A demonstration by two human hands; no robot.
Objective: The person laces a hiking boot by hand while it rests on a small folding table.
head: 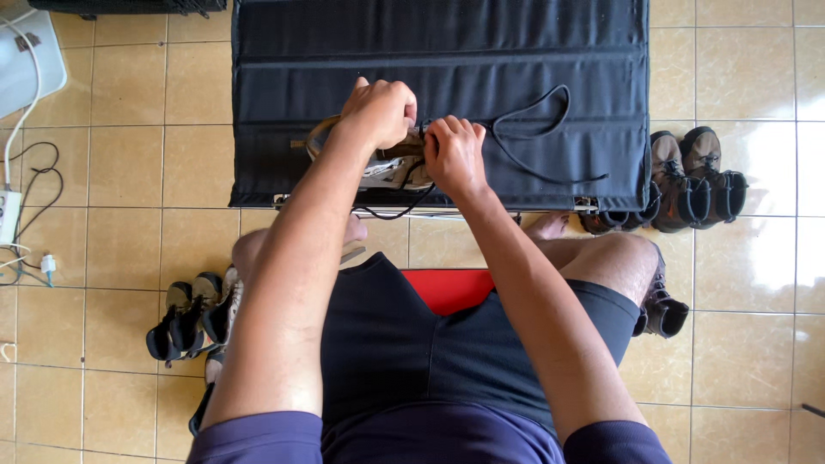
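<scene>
Here shoe [391,165] lies crosswise, long axis left-right; both hands' fingers closed, gripping it and black lace [533,129].

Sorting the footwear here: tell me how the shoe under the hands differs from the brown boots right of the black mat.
The tan shoe lies alone on the black fabric mat, gripped by the left hand and right hand; the brown boots stand paired on the tiled floor, untouched. Both have dark laces.

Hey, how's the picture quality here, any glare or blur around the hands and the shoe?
Head view: daylight glare whitens the glossy floor tiles at right; the left hand, right hand and the shoe between them are evenly lit and fairly sharp; the black lace reads clearly against the dark mat; tile lines bow slightly toward the edges, a wide-lens effect.
</scene>
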